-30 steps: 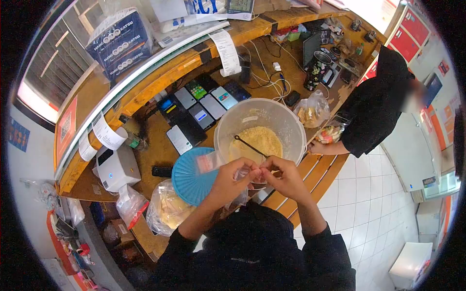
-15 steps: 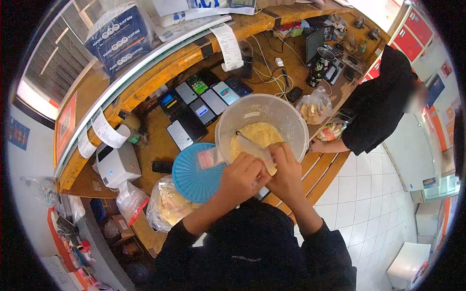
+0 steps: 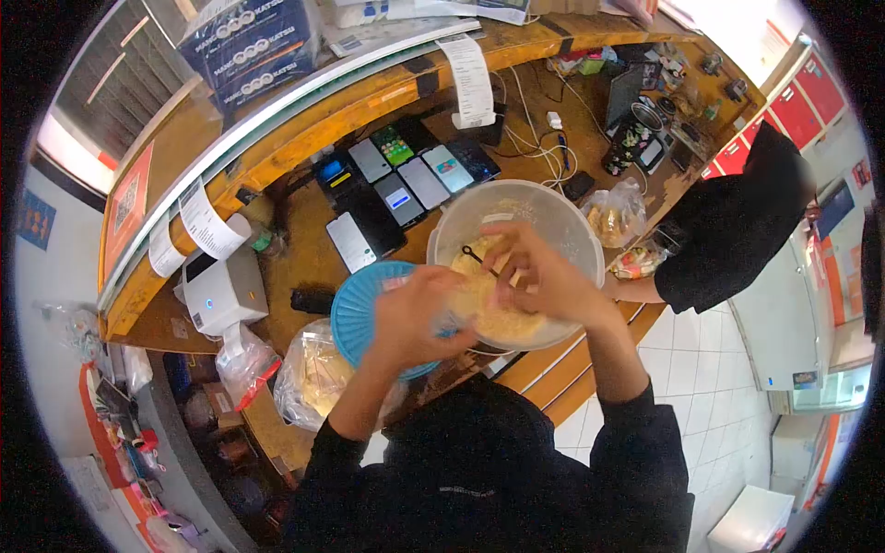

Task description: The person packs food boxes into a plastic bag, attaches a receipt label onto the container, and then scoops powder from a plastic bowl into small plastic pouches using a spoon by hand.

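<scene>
My right hand (image 3: 548, 281) is over a translucent plastic tub (image 3: 588, 238) of pale yellow powder (image 3: 498, 318). Its fingers are curled in, and whatever they hold is too blurred to make out. A black handle with a looped end (image 3: 475, 257) rises out of the powder by those fingertips; its lower part is hidden. Smeared by motion, my left hand (image 3: 415, 318) hovers above the ribbed blue lid (image 3: 355, 309), thumb and fingers apart, with nothing plainly in it. The lid lies left of the tub.
Several phones (image 3: 398, 201) lie behind the tub. Bagged food (image 3: 613, 217) sits to its right, near a person in black (image 3: 728, 230). A clear bag (image 3: 318, 373) and a white printer (image 3: 224, 293) are at left. Cables (image 3: 544, 152) cross the desk.
My hands have parted: the left moved left toward the lid, the right stayed over the tub. The clear bag between them no longer shows. The view has shifted slightly.
</scene>
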`<act>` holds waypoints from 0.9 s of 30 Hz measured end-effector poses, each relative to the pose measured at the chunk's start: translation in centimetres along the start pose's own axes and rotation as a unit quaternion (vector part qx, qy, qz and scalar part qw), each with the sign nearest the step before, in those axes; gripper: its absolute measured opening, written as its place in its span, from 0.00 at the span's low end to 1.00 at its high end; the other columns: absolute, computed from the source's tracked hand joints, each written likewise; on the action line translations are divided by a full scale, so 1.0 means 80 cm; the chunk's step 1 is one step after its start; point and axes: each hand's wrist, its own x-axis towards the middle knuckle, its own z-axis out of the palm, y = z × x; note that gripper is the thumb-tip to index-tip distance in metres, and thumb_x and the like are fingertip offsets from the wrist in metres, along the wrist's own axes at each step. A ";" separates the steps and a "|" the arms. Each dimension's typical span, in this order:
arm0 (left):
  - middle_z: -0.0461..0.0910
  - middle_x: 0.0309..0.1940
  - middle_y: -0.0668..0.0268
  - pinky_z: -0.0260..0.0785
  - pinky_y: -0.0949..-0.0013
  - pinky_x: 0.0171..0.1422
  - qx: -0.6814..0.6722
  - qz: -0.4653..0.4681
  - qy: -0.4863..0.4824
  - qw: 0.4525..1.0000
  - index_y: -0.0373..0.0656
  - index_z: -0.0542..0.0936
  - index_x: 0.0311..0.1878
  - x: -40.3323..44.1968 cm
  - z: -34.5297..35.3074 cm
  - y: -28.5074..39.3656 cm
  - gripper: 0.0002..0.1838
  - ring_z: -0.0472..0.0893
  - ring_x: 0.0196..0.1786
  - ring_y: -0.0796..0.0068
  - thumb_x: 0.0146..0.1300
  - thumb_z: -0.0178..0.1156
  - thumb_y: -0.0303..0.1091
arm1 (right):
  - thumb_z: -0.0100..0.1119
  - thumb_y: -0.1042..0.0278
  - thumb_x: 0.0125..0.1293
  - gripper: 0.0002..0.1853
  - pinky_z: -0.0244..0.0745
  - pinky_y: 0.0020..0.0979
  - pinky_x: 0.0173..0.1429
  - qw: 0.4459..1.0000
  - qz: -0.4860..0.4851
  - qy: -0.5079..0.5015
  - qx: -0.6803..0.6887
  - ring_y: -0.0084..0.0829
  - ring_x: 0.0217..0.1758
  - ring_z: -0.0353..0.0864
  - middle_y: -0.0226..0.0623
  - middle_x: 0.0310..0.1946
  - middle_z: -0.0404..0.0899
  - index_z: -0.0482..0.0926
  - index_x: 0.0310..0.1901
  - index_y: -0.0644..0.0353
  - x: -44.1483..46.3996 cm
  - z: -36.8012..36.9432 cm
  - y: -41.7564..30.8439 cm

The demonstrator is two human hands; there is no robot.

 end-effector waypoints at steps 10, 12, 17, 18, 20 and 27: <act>0.74 0.37 0.63 0.68 0.75 0.27 -0.111 -0.293 0.117 0.942 0.41 0.75 0.47 -0.099 -0.031 -0.028 0.26 0.74 0.27 0.76 0.41 0.71 0.32 | 0.61 0.64 0.54 0.08 0.75 0.40 0.37 0.810 0.153 -0.094 -0.558 0.44 0.33 0.80 0.43 0.29 0.80 0.78 0.27 0.61 0.107 0.000 0.220; 0.74 0.37 0.64 0.67 0.77 0.26 -0.133 -0.323 0.115 0.930 0.41 0.75 0.47 -0.109 -0.025 -0.027 0.26 0.73 0.26 0.79 0.41 0.71 0.32 | 0.61 0.59 0.54 0.12 0.75 0.43 0.40 0.834 0.123 -0.070 -0.533 0.44 0.38 0.80 0.43 0.32 0.79 0.78 0.29 0.60 0.099 -0.003 0.238; 0.74 0.37 0.64 0.65 0.78 0.26 -0.184 -0.269 0.047 0.944 0.41 0.73 0.55 -0.106 -0.011 -0.026 0.32 0.70 0.23 0.82 0.43 0.70 0.31 | 0.62 0.57 0.54 0.14 0.74 0.45 0.41 0.804 0.180 -0.132 -0.551 0.45 0.41 0.79 0.43 0.35 0.78 0.78 0.31 0.60 0.101 -0.002 0.258; 0.74 0.37 0.64 0.65 0.78 0.26 -0.185 -0.269 0.045 0.944 0.41 0.73 0.55 -0.105 -0.010 -0.025 0.32 0.70 0.23 0.82 0.43 0.70 0.31 | 0.62 0.56 0.54 0.14 0.75 0.45 0.41 0.798 0.193 -0.145 -0.553 0.46 0.41 0.79 0.44 0.36 0.77 0.78 0.31 0.61 0.100 0.000 0.263; 0.73 0.39 0.65 0.63 0.79 0.27 -0.264 -0.286 0.039 0.920 0.42 0.70 0.60 -0.104 -0.008 -0.022 0.36 0.68 0.23 0.82 0.43 0.70 0.30 | 0.61 0.58 0.54 0.13 0.75 0.45 0.41 0.796 0.196 -0.136 -0.556 0.47 0.40 0.79 0.45 0.36 0.77 0.78 0.31 0.62 0.098 0.003 0.276; 0.70 0.42 0.69 0.60 0.80 0.24 -0.631 -0.431 0.071 0.640 0.35 0.60 0.66 -0.162 0.029 -0.059 0.44 0.68 0.24 0.83 0.49 0.68 0.45 | 0.55 0.73 0.51 0.16 0.74 0.48 0.40 0.853 0.148 -0.021 -0.501 0.54 0.37 0.78 0.55 0.30 0.77 0.73 0.44 0.65 0.097 -0.005 0.195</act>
